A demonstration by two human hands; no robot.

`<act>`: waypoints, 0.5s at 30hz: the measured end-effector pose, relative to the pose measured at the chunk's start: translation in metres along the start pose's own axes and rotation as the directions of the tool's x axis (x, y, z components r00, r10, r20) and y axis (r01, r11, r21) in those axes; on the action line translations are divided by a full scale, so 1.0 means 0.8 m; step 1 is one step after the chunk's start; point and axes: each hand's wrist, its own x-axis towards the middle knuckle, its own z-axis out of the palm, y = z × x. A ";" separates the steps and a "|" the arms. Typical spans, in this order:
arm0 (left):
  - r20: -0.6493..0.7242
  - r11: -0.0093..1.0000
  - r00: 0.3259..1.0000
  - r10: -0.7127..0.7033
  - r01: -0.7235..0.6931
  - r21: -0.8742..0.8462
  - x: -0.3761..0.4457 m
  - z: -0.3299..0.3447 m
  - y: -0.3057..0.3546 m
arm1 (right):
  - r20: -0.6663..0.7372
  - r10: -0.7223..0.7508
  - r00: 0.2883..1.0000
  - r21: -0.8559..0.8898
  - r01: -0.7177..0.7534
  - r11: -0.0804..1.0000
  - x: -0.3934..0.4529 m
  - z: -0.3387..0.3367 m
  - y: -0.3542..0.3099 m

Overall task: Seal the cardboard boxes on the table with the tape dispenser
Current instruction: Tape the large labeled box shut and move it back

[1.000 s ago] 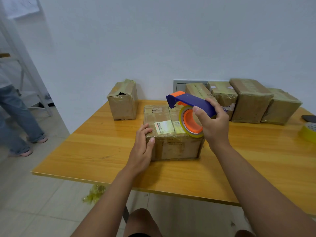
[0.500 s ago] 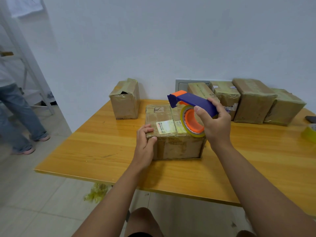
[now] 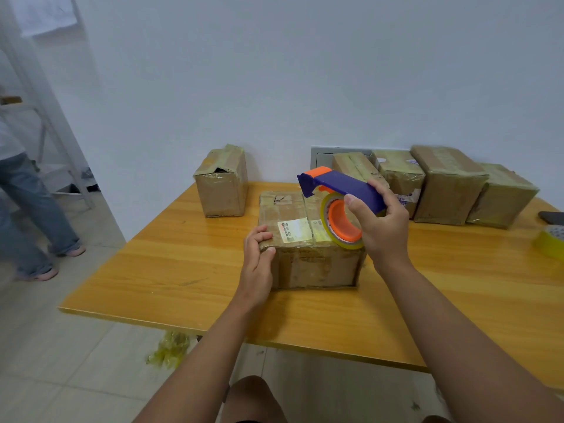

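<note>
Cardboard box (image 3: 308,239) is sitting near the middle of the yellow wooden table (image 3: 183,270), white label on its lid. The person's left hand (image 3: 258,259) is gripping its near left corner, fingers curled over the top edge, thumb on the front. Their right hand (image 3: 383,227) is wrapping round the handle of the blue and orange tape dispenser (image 3: 338,203) and holding it above the right side of the lid; can't tell if the roll is touching. One more box (image 3: 222,181) is standing back left, four boxes (image 3: 436,184) are lining the wall, and a spare tape roll (image 3: 551,242) is lying far right.
</note>
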 end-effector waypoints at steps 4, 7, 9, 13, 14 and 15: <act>0.052 0.998 0.998 0.021 -0.024 0.053 -0.001 -0.004 0.002 | -0.009 0.004 1.000 0.002 -0.004 1.000 0.001 0.002 0.001; 0.040 0.999 0.999 -0.026 0.025 0.024 0.002 -0.005 0.007 | -0.010 0.003 1.000 -0.003 -0.003 1.000 0.000 0.003 0.001; -0.011 0.997 0.997 -0.078 0.078 -0.013 0.003 -0.002 0.015 | -0.009 0.002 1.000 -0.011 -0.002 1.000 -0.001 0.005 0.000; -0.149 0.991 0.980 -0.135 0.131 -0.036 0.005 0.013 0.028 | -0.003 -0.001 1.000 -0.022 0.001 1.000 -0.001 0.005 -0.003; -0.180 0.990 0.974 -0.137 0.131 -0.043 0.006 0.016 0.030 | -0.002 -0.002 1.000 -0.023 0.002 1.000 -0.002 0.005 -0.003; -0.205 0.990 0.969 -0.141 0.133 -0.054 0.007 0.018 0.031 | 0.001 0.000 1.000 -0.023 0.000 1.000 -0.002 0.005 -0.005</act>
